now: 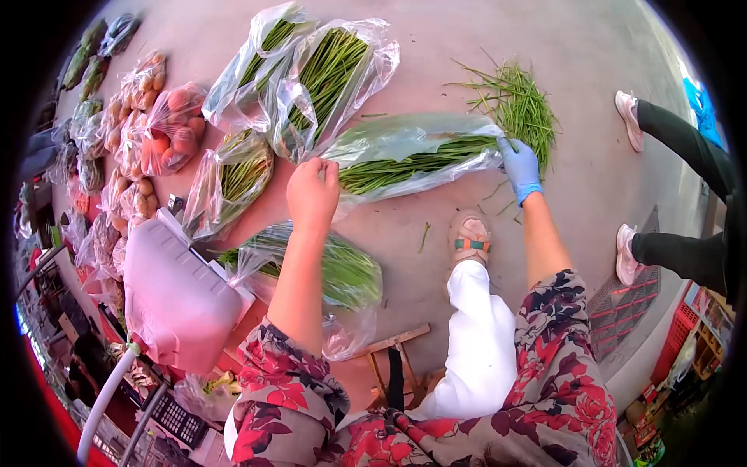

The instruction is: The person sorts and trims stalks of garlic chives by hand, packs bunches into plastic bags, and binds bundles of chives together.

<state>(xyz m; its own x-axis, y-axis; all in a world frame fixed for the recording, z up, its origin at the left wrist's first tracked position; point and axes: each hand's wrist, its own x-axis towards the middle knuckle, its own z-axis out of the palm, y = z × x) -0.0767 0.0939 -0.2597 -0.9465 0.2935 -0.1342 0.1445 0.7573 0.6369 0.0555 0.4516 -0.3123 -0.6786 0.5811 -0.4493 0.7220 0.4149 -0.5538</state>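
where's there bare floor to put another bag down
A wide bare patch of floor lies between the loose green stems and another person's upper pink shoe. A smaller patch, with a few scraps, sits between the long bag, the sandal and the lower bag of greens. The left side is crowded with produce bags.

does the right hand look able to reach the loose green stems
Probably yes: the right hand is close beside the loose green stems with nothing between, though it seems to grip the clear plastic bag.
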